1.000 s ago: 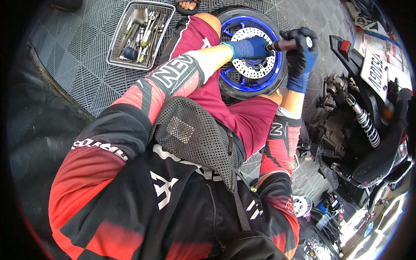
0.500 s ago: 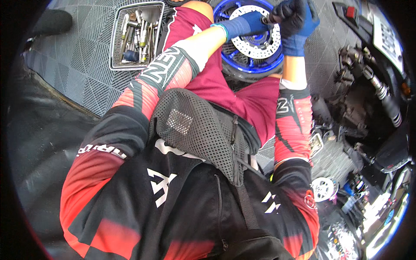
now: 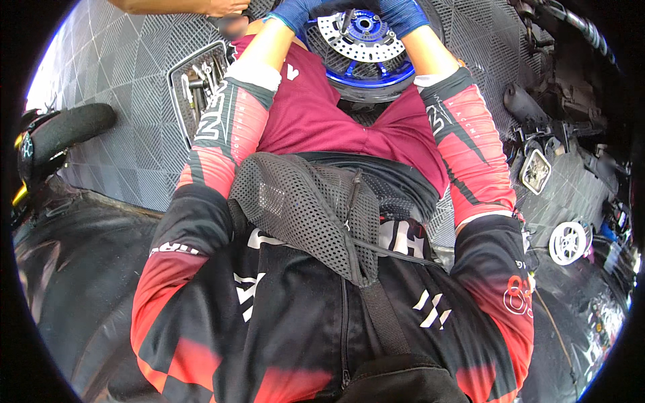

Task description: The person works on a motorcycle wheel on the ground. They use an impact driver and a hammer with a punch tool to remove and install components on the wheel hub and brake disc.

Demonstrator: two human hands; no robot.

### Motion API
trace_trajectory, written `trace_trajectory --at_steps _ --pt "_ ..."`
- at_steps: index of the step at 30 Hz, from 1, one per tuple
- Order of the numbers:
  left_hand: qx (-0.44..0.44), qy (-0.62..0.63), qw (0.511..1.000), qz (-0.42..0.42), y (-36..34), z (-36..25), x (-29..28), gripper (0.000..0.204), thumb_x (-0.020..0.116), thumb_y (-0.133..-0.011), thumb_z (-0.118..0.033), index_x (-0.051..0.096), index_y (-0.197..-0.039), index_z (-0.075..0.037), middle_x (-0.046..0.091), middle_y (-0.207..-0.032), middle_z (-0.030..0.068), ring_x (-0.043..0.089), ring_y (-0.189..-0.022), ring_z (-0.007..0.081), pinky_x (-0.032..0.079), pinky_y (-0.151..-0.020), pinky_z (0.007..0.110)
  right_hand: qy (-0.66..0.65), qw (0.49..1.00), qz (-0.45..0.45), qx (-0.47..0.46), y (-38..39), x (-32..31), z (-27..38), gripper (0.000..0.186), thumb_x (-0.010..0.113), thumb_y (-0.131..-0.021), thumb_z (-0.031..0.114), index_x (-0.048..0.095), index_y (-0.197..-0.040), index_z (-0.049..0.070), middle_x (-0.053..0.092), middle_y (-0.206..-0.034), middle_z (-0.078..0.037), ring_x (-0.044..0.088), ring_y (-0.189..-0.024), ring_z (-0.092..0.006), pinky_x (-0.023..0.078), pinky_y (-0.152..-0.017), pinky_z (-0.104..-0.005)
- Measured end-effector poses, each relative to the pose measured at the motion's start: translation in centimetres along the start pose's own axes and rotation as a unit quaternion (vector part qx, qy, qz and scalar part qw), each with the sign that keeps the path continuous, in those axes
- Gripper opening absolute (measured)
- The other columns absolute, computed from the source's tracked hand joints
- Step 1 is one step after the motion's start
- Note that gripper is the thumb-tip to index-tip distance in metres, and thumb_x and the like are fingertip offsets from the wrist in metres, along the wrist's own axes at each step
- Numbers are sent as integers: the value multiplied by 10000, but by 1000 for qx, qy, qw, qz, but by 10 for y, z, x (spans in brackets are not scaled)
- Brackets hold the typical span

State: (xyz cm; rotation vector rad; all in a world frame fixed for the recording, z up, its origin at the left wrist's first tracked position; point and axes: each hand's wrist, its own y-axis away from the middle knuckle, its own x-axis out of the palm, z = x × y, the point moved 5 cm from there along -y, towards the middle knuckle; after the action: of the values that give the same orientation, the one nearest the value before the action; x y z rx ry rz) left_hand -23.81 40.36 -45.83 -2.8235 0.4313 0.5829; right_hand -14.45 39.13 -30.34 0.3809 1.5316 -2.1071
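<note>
My left hand, in a blue glove, reaches to the top edge beside the left rim of a tyred wheel with blue spokes. My right hand, also gloved, is at the wheel's upper right. Both hands have their fingers cut off or hidden, so their grip cannot be told. Between them are the white perforated brake disc and the blue hub, with a small dark upright piece beside the hub. The wheel lies beyond my maroon-clad knees.
Another person's hand enters at top left. A tool tray stands left of my knee; a black tyre is at far left. Motorcycle parts, a small tray and a white wheel are to the right.
My hands have parted from over the disc to either side at the top edge. The tool handle once in my right hand is out of sight. Another person's arm has appeared.
</note>
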Motion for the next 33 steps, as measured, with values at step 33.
trace_trajectory --at_steps 33 --pt "-26 -198 950 -241 -6 -53 13 172 637 -879 -210 634 -865 -39 661 -929 133 646 -857 273 514 -767 389 60 939 229 248 0 -70 -2 490 580 -859 536 681 -1107 126 673 -1128 -188 631 -1076 -374 480 -941 -462"
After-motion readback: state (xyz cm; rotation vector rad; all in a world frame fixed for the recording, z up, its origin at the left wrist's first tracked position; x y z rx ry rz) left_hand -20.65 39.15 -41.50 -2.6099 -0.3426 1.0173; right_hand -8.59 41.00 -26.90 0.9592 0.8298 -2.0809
